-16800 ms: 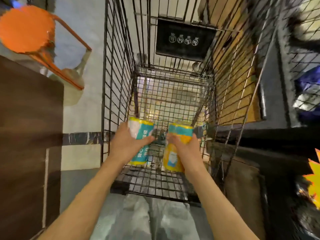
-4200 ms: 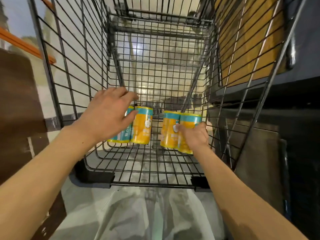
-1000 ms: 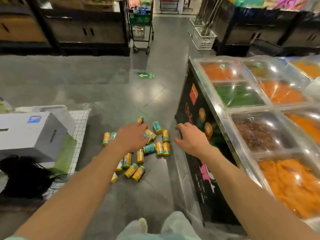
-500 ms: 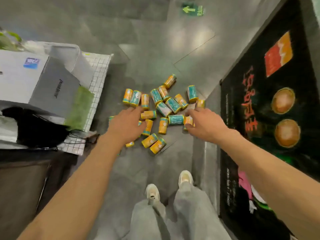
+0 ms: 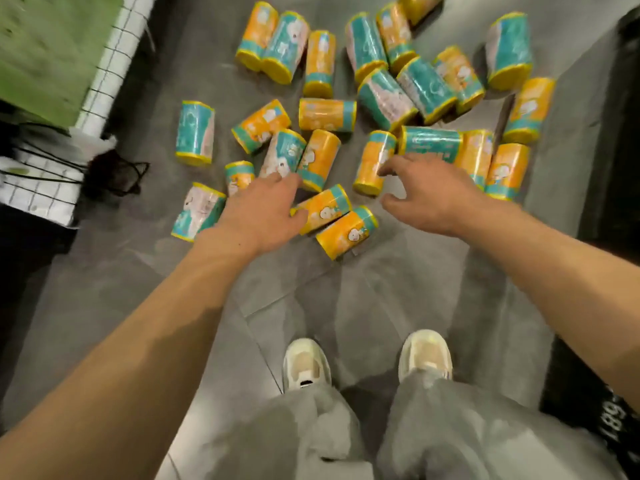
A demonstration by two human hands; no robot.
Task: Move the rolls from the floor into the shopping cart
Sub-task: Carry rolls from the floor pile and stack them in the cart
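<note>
Rolls, wrapped in orange and teal, strewn flat across grey floor tiles, none lifted yet. Well left of the left hand: green sheet on a white gridded panel, black cords trailing off its edge. Just left of that hand, one teal roll lying by the wrist. Left hand spread, fingers reaching over an orange roll, gripping nothing. Between the hands, another orange roll, upright-looking and untouched. Right hand apart from the left, fingers loosely curved, empty, hovering by a teal roll. Right of it, dark display base. Below the hands, pale shoes planted on the tiles. No cart in view; by the look of the heap, most of the job left, a pickup seemingly next.
</note>
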